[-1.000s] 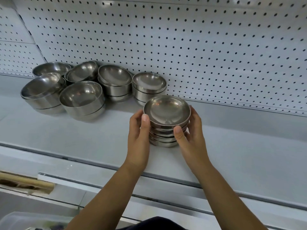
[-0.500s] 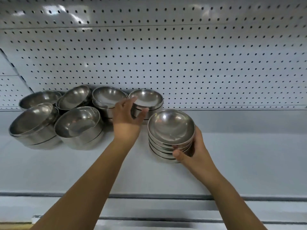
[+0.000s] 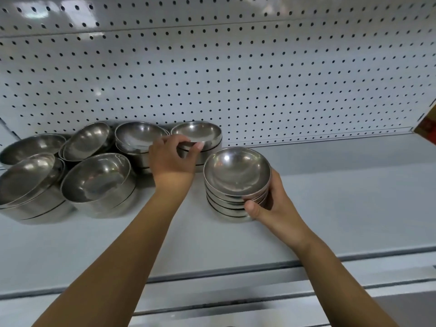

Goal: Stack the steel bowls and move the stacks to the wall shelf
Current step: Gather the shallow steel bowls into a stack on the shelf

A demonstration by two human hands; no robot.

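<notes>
A stack of several shallow steel bowls (image 3: pixel 236 175) stands on the grey wall shelf (image 3: pixel 330 208). My right hand (image 3: pixel 271 206) grips its right and front side, thumb on the lower rims. Behind and to the left stands a shorter stack of steel bowls (image 3: pixel 197 133) against the pegboard. My left hand (image 3: pixel 172 159) pinches the front rim of that stack's top bowl between thumb and fingers.
More steel bowl stacks crowd the shelf's left: one at the back (image 3: pixel 139 138), a tilted one (image 3: pixel 87 140), a far-left one (image 3: pixel 30 147), and two deeper stacks in front (image 3: pixel 96 182) (image 3: pixel 26 185). White pegboard (image 3: pixel 259 79) backs the shelf. A brown box (image 3: pixel 427 128) shows at the right edge.
My left hand left the front stack, reached back-left and took hold of the rear stack's top rim. The right hand stayed on the front stack. The view tilted up.
</notes>
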